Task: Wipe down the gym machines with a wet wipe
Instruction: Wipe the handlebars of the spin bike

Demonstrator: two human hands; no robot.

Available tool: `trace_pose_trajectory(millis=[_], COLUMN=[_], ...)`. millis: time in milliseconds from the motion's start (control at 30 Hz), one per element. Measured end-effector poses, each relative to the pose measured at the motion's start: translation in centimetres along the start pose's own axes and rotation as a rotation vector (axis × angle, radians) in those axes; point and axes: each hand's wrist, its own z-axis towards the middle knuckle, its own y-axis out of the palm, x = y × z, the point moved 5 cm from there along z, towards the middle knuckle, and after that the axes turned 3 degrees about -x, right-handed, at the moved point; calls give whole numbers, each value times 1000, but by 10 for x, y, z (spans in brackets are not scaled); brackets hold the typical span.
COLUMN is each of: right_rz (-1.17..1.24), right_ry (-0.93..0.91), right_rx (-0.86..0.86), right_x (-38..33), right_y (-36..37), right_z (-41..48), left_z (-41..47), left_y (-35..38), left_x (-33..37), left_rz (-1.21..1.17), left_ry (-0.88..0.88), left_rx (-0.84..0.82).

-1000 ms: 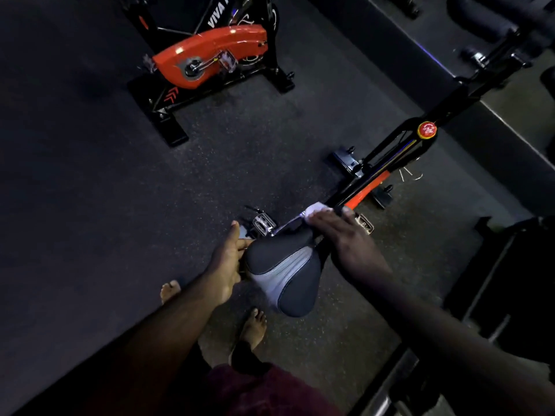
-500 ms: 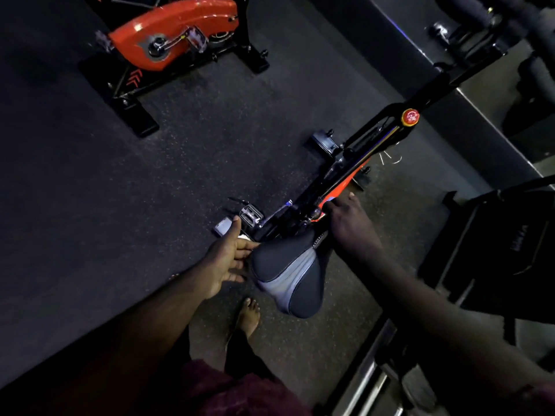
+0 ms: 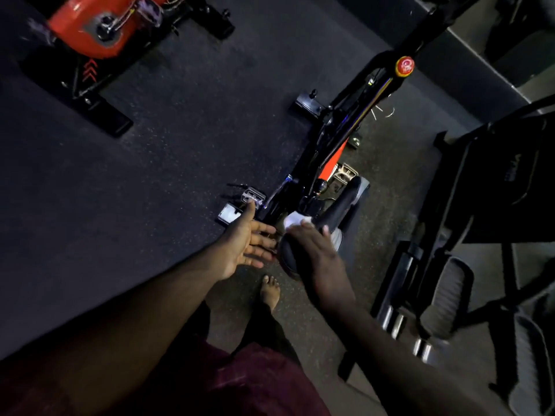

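Lying lengthwise away and rightward, bike saddle (image 3: 342, 205) was covered at its near end by right hand (image 3: 312, 250), wet wipe (image 3: 295, 220) gripped beneath; left hand (image 3: 249, 244) was spread empty alongside.

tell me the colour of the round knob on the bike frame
The round knob is red with a yellowish rim; head view.

A dark, speckled rubber floor (image 3: 150, 175) fills most of the view. A bare foot (image 3: 270, 292) stands on it, toes pointing up the frame. Farther ahead and to the left lies a small flat rectangle, possibly a phone (image 3: 228, 213). Maroon clothing (image 3: 240, 382) shows at the bottom edge
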Motion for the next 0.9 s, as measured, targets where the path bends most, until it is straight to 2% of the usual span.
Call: trace_pose_trajectory(millis=[167,233,300,367,567,733,800,900], right_rz=[-183,-187,-173,-159,-157,-104,-85,-12], right_ry=[-392,-311,-111,6,-102,192,263,265], right_rx=[-203,-156,-33,43,-53,139,170,229], right_x=[-9,-5,-6,-11,-14,37,32,-1], right_y=[9,-2,-5,2,5,-21,-14,18], right_z=[-37,-20,7,17,-64,-8,-7,-50], left_z=[0,1,2,1,-4,-2,0,1], left_y=[-8,-11,-10,-7,12,40,46,50], left_x=[13,16,17,16,21,26,25,27], left_rz=[78,90,118,132,200,163,170,226], left_ry=[15,18,13,7,50,147,151,159], left_rx=[-29,-18,-23,-22,-56,-101,-102,-92])
